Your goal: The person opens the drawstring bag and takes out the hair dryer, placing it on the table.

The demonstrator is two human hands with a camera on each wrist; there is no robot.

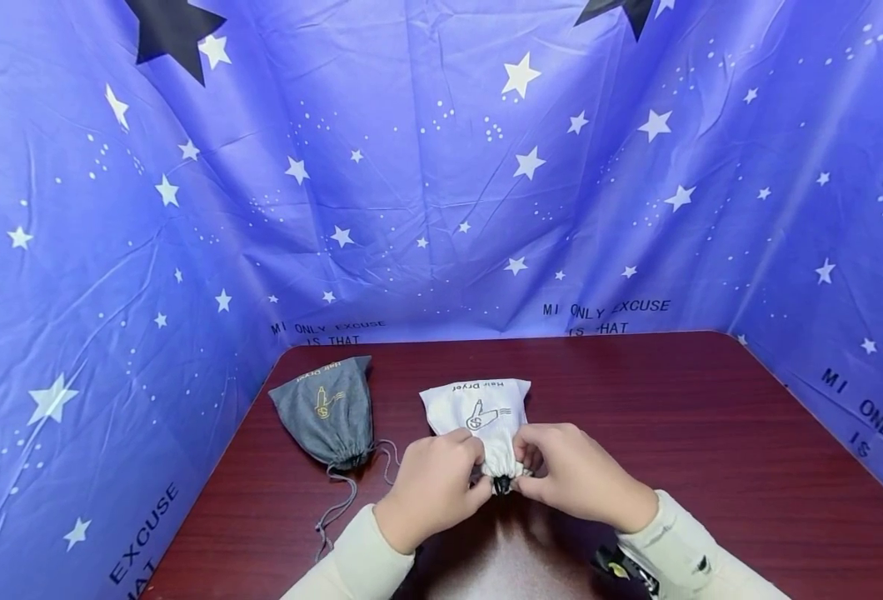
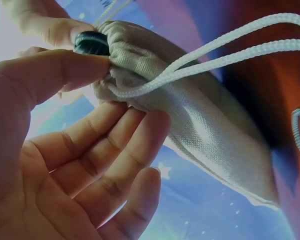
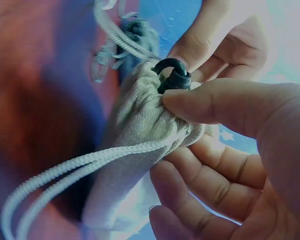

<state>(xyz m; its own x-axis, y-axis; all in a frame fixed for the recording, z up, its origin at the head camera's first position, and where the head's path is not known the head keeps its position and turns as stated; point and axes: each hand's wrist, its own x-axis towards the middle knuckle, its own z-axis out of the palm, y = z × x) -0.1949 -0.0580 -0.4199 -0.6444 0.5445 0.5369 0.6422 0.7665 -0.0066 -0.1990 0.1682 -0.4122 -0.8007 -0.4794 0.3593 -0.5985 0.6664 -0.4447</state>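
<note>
A white drawstring bag (image 1: pixel 479 408) printed "Hair Dryer" lies in front of me, its gathered mouth toward me. My left hand (image 1: pixel 437 483) pinches the left side of that mouth between thumb and fingers. On the opposite side my right hand (image 1: pixel 580 479) pinches the gathered cloth the same way. A black looped end (image 3: pixel 177 75) pokes out of the mouth between the two thumbs. White cords (image 2: pixel 230 55) hang from the bag's sides in both wrist views. Most of what the bag contains is hidden.
A grey drawstring bag (image 1: pixel 329 412) with a gold print lies to the left, its grey cord (image 1: pixel 336 512) trailing toward me. The dark red table (image 1: pixel 674 400) is bordered by a blue star-patterned cloth (image 1: pixel 426 167) at the back and sides.
</note>
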